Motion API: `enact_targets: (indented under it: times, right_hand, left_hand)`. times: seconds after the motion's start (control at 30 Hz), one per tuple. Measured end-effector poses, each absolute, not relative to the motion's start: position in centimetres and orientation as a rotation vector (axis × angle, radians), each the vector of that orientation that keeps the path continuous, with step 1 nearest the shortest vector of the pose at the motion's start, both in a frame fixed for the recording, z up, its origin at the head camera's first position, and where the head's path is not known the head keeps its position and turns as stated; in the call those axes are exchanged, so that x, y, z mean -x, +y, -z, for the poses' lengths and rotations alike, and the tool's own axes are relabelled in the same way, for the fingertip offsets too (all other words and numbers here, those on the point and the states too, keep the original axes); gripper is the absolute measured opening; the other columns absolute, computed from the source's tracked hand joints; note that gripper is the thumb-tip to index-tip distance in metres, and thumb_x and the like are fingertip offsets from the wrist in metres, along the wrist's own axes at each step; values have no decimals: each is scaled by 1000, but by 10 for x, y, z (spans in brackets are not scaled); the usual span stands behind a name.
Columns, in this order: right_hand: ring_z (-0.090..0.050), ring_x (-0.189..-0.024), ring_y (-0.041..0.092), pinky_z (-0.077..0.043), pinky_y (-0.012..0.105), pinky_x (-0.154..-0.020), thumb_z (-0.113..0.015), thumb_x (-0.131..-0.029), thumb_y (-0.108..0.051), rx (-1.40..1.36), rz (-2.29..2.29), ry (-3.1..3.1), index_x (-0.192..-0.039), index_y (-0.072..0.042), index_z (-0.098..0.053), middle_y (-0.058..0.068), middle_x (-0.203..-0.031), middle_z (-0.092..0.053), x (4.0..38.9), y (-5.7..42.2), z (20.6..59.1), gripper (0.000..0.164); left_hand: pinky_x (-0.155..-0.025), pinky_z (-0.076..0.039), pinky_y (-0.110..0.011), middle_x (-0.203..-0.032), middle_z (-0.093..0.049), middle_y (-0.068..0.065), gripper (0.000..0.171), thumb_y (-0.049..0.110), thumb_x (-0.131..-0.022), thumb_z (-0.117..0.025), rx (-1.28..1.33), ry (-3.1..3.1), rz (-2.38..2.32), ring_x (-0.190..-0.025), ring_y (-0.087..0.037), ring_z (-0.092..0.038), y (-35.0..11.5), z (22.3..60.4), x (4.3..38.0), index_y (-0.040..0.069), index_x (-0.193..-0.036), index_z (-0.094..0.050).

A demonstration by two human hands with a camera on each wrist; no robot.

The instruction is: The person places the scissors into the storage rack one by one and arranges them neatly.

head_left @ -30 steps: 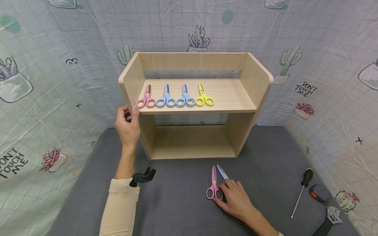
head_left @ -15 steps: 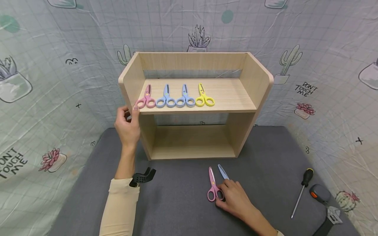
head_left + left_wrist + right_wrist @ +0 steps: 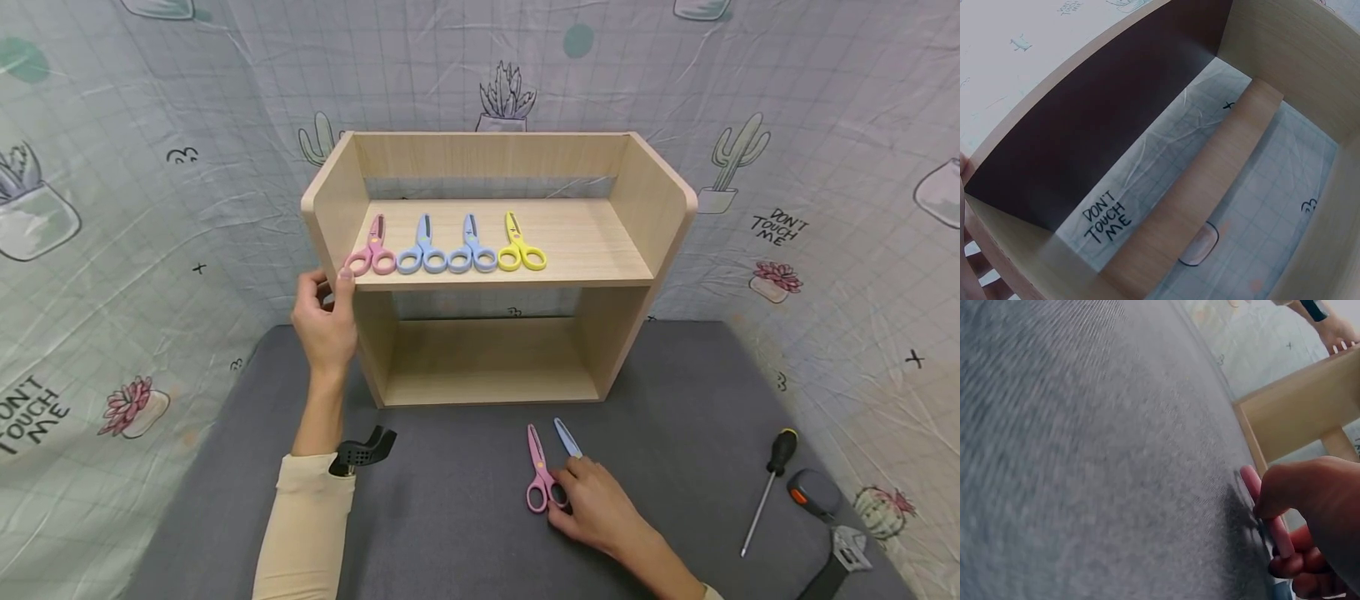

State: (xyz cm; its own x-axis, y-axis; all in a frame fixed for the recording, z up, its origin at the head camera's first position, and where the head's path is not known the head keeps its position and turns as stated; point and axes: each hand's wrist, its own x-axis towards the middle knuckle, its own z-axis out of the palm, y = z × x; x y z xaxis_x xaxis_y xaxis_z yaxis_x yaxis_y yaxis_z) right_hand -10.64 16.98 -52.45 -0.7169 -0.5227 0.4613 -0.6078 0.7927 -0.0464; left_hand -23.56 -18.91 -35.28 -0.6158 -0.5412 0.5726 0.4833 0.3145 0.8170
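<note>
Right hand (image 3: 600,510) pinches pink scissors (image 3: 540,471)

Screwdriver (image 3: 783,452), tape measure (image 3: 815,492) and wrench (image 3: 850,547) lie to the right on the grey table (image 3: 450,500); the wooden shelf (image 3: 588,237), gripped by the left hand (image 3: 324,327), bears four more scissors (image 3: 470,243). Blue scissors (image 3: 567,437), handles hidden, lie just beside the pink pair, whose blades point towards the shelf's front, long axis leaning slightly left.
</note>
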Motion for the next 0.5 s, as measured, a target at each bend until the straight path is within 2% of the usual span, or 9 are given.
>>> enact_targets:
  times: [0.23,0.5]
  right_hand:
    - [-50,-65,6,-44,23,-56,-82,-65,-27,-945,-311,-2506,-86,-9,-72,-8,-73,-53,108,172,528,30]
    - [-39,-64,-5,-34,11,-55,-81,-73,-23,-995,-520,-2670,-96,-9,-73,-11,-73,-51,106,176,519,28]
  left_hand:
    - [-69,-47,-16,-89,-58,17,31,20,-95,-62,-48,-1689,1477,-79,2,-60,-177,333,216,-8,-108,-62]
    - [-69,-47,-18,-89,-59,17,31,15,-94,-63,-28,-1683,1479,-80,4,-59,-175,330,211,-13,-108,-60]
